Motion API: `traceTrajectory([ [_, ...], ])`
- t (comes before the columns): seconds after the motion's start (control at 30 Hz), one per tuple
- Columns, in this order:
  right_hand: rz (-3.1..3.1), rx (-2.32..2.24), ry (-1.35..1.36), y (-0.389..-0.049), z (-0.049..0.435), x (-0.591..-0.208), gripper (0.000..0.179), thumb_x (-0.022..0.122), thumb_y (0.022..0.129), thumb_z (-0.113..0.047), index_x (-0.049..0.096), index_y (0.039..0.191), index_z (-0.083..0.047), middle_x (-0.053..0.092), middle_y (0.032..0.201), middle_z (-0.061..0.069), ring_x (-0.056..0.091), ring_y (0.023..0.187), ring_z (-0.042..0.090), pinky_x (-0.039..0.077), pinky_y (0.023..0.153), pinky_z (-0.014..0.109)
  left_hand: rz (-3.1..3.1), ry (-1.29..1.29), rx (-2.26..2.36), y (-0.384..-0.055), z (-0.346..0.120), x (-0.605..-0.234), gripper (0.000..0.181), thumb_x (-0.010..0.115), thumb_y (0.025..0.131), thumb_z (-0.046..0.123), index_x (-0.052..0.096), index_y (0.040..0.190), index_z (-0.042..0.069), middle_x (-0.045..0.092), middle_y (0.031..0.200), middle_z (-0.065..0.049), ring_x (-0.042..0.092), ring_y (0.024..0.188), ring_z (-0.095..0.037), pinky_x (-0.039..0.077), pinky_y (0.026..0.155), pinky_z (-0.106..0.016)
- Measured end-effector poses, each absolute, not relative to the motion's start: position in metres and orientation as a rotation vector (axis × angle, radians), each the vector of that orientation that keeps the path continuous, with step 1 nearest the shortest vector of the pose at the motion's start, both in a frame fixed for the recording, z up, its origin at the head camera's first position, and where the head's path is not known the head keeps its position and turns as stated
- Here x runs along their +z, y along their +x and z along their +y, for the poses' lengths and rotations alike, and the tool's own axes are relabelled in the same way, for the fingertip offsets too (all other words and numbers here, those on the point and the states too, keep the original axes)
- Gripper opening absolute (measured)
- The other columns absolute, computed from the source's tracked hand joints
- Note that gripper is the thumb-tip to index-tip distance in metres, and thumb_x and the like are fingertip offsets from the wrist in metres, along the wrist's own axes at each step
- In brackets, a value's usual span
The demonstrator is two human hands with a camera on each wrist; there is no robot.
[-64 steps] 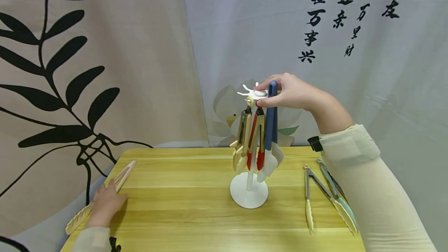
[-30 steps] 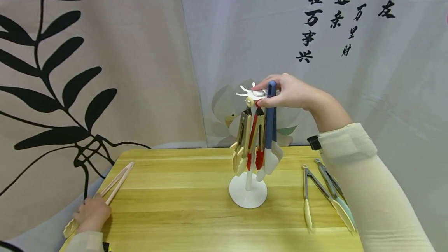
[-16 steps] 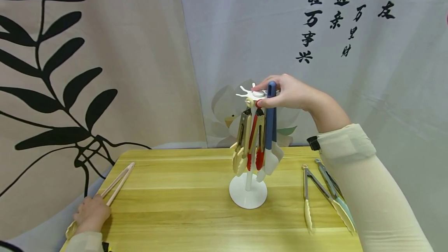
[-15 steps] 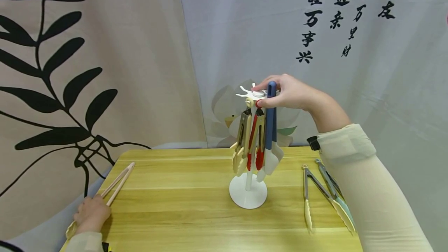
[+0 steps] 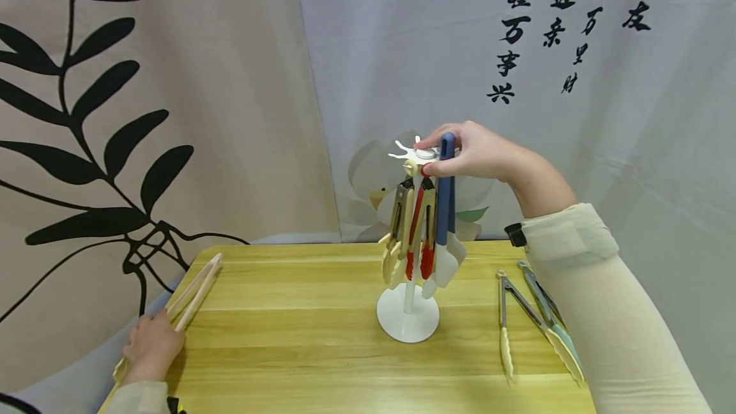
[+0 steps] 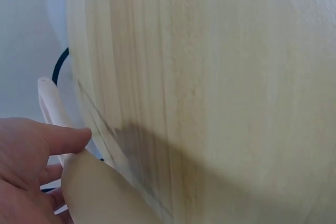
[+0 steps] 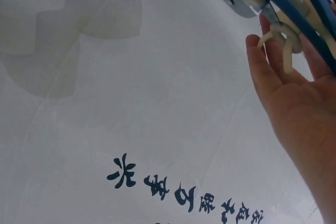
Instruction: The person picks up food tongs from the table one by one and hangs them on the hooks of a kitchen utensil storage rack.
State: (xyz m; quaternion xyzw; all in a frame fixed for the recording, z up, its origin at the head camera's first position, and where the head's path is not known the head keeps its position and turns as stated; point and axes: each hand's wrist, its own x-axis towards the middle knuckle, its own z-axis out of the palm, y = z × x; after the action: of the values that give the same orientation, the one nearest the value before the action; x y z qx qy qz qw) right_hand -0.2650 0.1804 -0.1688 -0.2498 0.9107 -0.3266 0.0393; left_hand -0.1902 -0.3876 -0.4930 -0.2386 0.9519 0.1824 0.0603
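Pinching pale tongs point(image 5: 199, 294) with the left hand point(image 5: 152, 345) at the left edge of the table point(image 5: 287, 344); gripping the utensil stand point(image 5: 408, 324) top with the right hand point(image 5: 480, 152), presumably to steady it.

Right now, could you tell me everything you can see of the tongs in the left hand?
The tongs look plastic: two slim pinkish arms and a cream, broad end. Slightly open, they slant along the left edge of the table, joined end farthest away. The left hand grips them, hiding part; their shadow suggests they are raised.
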Motion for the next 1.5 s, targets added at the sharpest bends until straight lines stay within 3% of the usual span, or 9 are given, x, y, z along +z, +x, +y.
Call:
traceTrajectory([
  [0.43, 2.792, -1.006, -0.759, -0.266, 0.18, -0.169, 0.047, 0.072, 0.083, -0.026, 0.06, 0.127, -0.016, 0.058, 0.119, 0.007, 0.049, 0.091, 0.022, 0.041, 0.078, 0.035, 2.994, -0.701, 0.577, -0.195, -0.377, -0.489, 0.065, 0.062, 0.086, 0.025, 0.035, 0.134, -0.008, 0.034, 0.122, -0.038, 0.034, 0.109, -0.057, 0.037, 0.077, -0.069],
  [0.73, 2.777, -1.028, -0.747, -0.265, 0.18, -0.169, 0.047, 0.072, 0.083, -0.025, 0.06, 0.128, -0.015, 0.057, 0.121, 0.007, 0.05, 0.095, 0.022, 0.042, 0.082, 0.035, 3.08, -0.663, 0.693, -0.198, -0.368, -0.487, 0.071, 0.06, 0.088, 0.027, 0.029, 0.142, -0.005, 0.03, 0.128, -0.039, 0.03, 0.112, -0.06, 0.035, 0.075, -0.072],
  [0.97, 2.773, -1.037, -0.74, -0.265, 0.179, -0.17, 0.047, 0.073, 0.083, -0.024, 0.06, 0.127, -0.015, 0.057, 0.12, 0.007, 0.05, 0.094, 0.021, 0.042, 0.081, 0.034, 3.213, -0.615, 0.739, -0.199, -0.354, -0.481, 0.07, 0.063, 0.086, 0.025, 0.033, 0.139, -0.01, 0.032, 0.131, -0.04, 0.031, 0.115, -0.058, 0.034, 0.086, -0.068],
  [1.2, 2.776, -1.038, -0.748, -0.265, 0.179, -0.17, 0.047, 0.073, 0.082, -0.023, 0.061, 0.127, -0.015, 0.057, 0.122, 0.006, 0.05, 0.095, 0.021, 0.042, 0.081, 0.035, 3.245, -0.572, 0.847, -0.198, -0.339, -0.473, 0.074, 0.063, 0.088, 0.028, 0.028, 0.144, -0.007, 0.032, 0.131, -0.04, 0.033, 0.114, -0.058, 0.036, 0.083, -0.068],
  [1.5, 2.776, -1.042, -0.743, -0.266, 0.179, -0.17, 0.046, 0.073, 0.082, -0.024, 0.061, 0.126, -0.015, 0.056, 0.125, 0.006, 0.05, 0.096, 0.021, 0.042, 0.083, 0.035, 3.28, -0.509, 0.953, -0.204, -0.321, -0.461, 0.075, 0.064, 0.089, 0.029, 0.028, 0.143, -0.008, 0.034, 0.129, -0.039, 0.034, 0.115, -0.056, 0.033, 0.091, -0.066],
])
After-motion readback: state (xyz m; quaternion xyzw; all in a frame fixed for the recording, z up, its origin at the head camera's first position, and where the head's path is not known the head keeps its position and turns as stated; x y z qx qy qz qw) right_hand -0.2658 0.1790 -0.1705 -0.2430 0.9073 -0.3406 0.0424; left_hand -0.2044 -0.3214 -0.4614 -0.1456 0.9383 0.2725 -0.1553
